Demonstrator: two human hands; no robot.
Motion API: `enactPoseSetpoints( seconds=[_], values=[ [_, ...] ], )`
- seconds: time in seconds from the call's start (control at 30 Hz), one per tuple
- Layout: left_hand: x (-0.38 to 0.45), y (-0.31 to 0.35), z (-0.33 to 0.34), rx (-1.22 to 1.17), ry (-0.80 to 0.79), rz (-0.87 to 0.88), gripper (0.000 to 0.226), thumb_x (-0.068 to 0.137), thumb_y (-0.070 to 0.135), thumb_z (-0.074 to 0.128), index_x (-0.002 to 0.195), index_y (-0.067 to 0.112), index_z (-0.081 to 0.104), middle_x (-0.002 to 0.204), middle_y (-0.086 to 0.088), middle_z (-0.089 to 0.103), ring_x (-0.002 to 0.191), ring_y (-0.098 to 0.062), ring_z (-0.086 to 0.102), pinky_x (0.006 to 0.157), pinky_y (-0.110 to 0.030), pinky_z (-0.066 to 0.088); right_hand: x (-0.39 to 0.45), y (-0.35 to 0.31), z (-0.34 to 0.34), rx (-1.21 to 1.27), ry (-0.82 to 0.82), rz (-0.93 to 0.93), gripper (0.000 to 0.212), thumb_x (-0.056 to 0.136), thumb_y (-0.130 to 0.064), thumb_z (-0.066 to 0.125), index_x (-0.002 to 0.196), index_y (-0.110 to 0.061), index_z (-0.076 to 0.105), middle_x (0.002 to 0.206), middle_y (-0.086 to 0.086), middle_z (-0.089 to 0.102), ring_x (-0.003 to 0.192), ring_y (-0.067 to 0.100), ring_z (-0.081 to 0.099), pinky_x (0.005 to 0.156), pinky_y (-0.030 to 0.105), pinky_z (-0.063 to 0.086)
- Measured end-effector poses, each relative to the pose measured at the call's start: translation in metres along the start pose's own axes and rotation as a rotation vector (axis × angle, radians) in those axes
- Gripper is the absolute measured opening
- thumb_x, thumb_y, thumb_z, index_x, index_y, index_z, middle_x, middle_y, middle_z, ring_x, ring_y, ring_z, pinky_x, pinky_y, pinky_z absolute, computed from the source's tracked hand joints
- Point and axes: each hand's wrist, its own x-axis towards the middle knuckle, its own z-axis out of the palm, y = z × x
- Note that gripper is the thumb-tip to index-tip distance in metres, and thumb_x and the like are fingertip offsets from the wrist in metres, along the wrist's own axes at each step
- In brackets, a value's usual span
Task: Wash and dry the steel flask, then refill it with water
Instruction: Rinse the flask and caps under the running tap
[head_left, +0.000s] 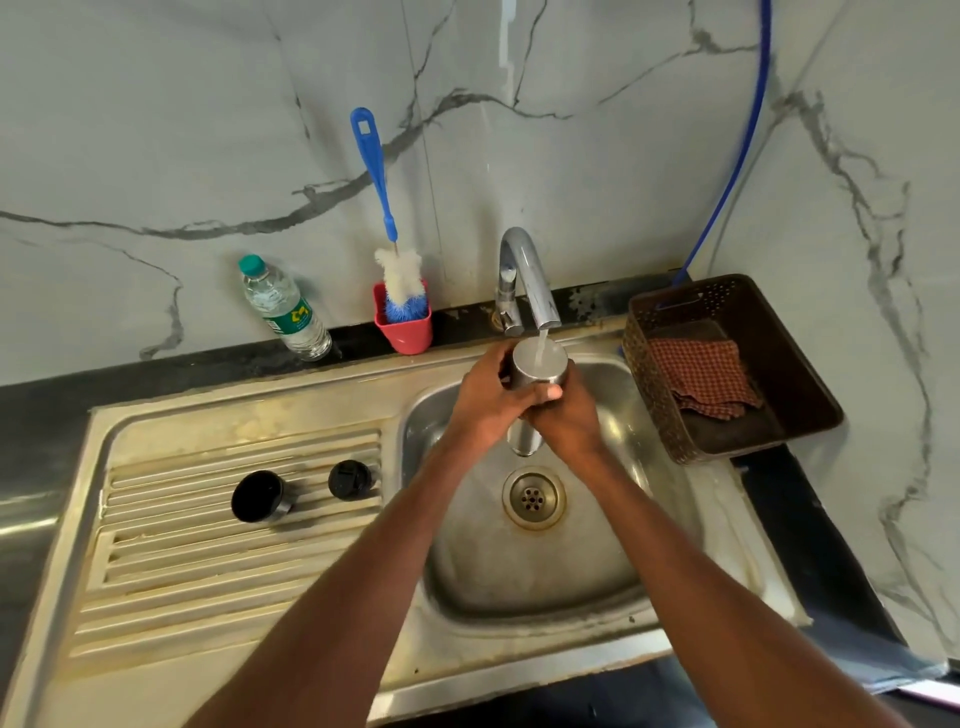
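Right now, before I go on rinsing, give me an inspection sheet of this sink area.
Surface: steel sink with drainboard, stained; dark counter.
Job's things: steel flask held under running tap; two black caps on the drainboard; bottle brush standing in a red cup.
Clutter: plastic water bottle; brown basket holding a checked cloth.
Grippers: left hand and right hand both grip the flask.
Cables: blue hose down the wall.
Surroundings: marble-pattern wall.

hands (524, 410) grip flask (537, 366); tap (535, 280) running; flask seemingly inverted
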Motion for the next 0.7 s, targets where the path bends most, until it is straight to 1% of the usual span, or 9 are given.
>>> enactPoseSetpoints(
  seconds=[0.07,0.1,0.17,0.23,0.37,0.47,0.53,0.63,0.7],
  values=[
    [-0.009,-0.008,-0.017,0.123,-0.016,-0.008,0.082,0.075,0.059,0.087,0.144,0.027,0.055,0.139,0.007,0.066,0.127,-0.012,0.062,0.106,-0.037,0.052,0.002,0.006,-0.003,0.039,0.002,0.073,0.087,0.056,-0.042,0.095,0.134,-0.029,0.058,0.118,-0.008,0.073,0.109,0.015,0.07,0.09,0.036,0.058],
    [-0.014,-0.014,-0.026,0.188,0.013,-0.012,0.075,0.084,0.058,0.08,0.145,0.025,0.055,0.141,0.004,0.065,0.127,-0.014,0.061,0.102,-0.033,0.051,0.005,0.007,-0.004,0.087,0.023,0.115,0.085,0.057,-0.037,0.098,0.132,-0.026,0.061,0.116,-0.007,0.074,0.108,0.016,0.071,0.091,0.037,0.059],
    [-0.025,-0.032,-0.042,0.301,0.108,-0.04,0.056,0.096,0.049,0.071,0.142,0.02,0.057,0.139,-0.001,0.066,0.125,-0.02,0.063,0.094,-0.029,0.046,0.011,0.003,0.0,0.231,0.071,0.15,0.082,0.057,-0.031,0.1,0.129,-0.023,0.062,0.115,-0.004,0.075,0.106,0.016,0.072,0.093,0.043,0.06],
    [-0.034,-0.048,-0.054,0.435,0.135,-0.088,0.048,0.1,0.038,0.068,0.143,0.018,0.058,0.142,-0.003,0.065,0.128,-0.024,0.061,0.098,-0.029,0.044,0.013,-0.006,0.008,0.252,0.038,0.11,0.08,0.057,-0.03,0.101,0.127,-0.023,0.063,0.114,-0.003,0.075,0.106,0.016,0.072,0.095,0.047,0.06],
    [-0.033,-0.069,-0.066,0.841,0.034,-0.098,0.061,0.098,0.021,0.066,0.154,0.013,0.045,0.16,-0.012,0.045,0.148,-0.03,0.043,0.12,-0.044,0.04,0.004,-0.018,0.012,-0.028,-0.064,-0.012,0.077,0.053,-0.045,0.099,0.119,-0.031,0.061,0.107,-0.011,0.073,0.098,0.008,0.07,0.088,0.038,0.061],
    [-0.028,-0.069,-0.073,1.037,-0.028,-0.186,0.069,0.095,0.011,0.064,0.157,0.005,0.034,0.169,-0.023,0.023,0.156,-0.037,0.028,0.124,-0.047,0.034,0.006,-0.022,0.008,-0.036,0.006,-0.021,0.08,0.057,-0.039,0.1,0.125,-0.03,0.058,0.113,-0.01,0.071,0.103,0.014,0.068,0.09,0.038,0.059],
    [-0.027,-0.066,-0.077,1.101,-0.064,-0.257,0.069,0.096,0.005,0.059,0.159,0.001,0.028,0.169,-0.027,0.021,0.155,-0.039,0.03,0.122,-0.047,0.036,0.007,-0.027,0.01,-0.017,-0.031,-0.021,0.084,0.061,-0.027,0.099,0.132,-0.028,0.055,0.116,-0.009,0.068,0.108,0.016,0.066,0.092,0.036,0.057],
    [-0.025,-0.067,-0.085,1.169,-0.123,-0.326,0.067,0.1,-0.001,0.05,0.161,0.0,0.024,0.169,-0.024,0.023,0.148,-0.04,0.043,0.115,-0.046,0.043,0.0,-0.022,0.008,-0.045,-0.153,-0.03,0.092,0.063,-0.014,0.098,0.141,-0.025,0.05,0.121,-0.011,0.065,0.11,0.011,0.062,0.093,0.028,0.051],
    [-0.023,-0.071,-0.092,1.21,-0.158,-0.315,0.066,0.101,0.0,0.051,0.161,0.001,0.025,0.169,-0.021,0.026,0.144,-0.04,0.048,0.112,-0.046,0.046,-0.005,-0.01,0.0,0.055,-0.116,0.004,0.094,0.064,-0.007,0.096,0.144,-0.025,0.048,0.123,-0.009,0.066,0.109,0.008,0.063,0.089,0.025,0.052]
  ],
)
